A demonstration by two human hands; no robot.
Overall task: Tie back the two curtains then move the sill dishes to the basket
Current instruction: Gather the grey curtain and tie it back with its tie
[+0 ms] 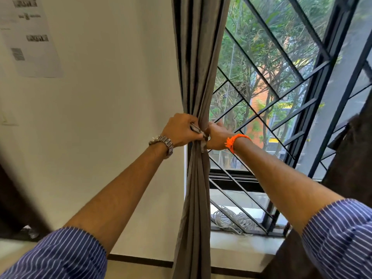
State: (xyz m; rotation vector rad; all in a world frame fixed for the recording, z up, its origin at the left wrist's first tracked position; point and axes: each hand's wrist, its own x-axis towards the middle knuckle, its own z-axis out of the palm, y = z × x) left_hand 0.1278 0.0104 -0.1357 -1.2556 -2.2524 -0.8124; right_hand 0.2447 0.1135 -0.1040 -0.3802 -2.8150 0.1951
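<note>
While both arms reach forward in the head view, the grey curtain (198, 81) hangs gathered into a narrow bundle at the left edge of the window (267, 83), against the white wall (112, 117). The left hand (180, 128) is on the wall side of the bundle, its fingers (190, 119) curled shut around a thin grey tie-back strip (198, 131) and pressed against the cloth. The right hand (216, 137) sits on the window side, touching the bundle at the same height; its fingers are wrapped around the curtain and the strip's other end, mostly hidden behind the fabric, so how tightly they close cannot be told. A short end of the strip hangs down between the two hands. Below them the curtain stays bunched and falls past the sill (241, 244) toward the floor.

A metal watch (164, 143) circles the left wrist, and an orange thread band (234, 140) the right one. Both forearms are bare, with blue striped sleeves (66, 256) rolled up near the elbows. Black diagonal bars (259, 117) cross the window, with green trees behind. A coil of white cord (231, 220) lies behind the bars just above the sill. A second, darker curtain (354, 158) shows at the right edge. A printed sheet (30, 37) is stuck on the wall at upper left. No dishes or basket are in view.
</note>
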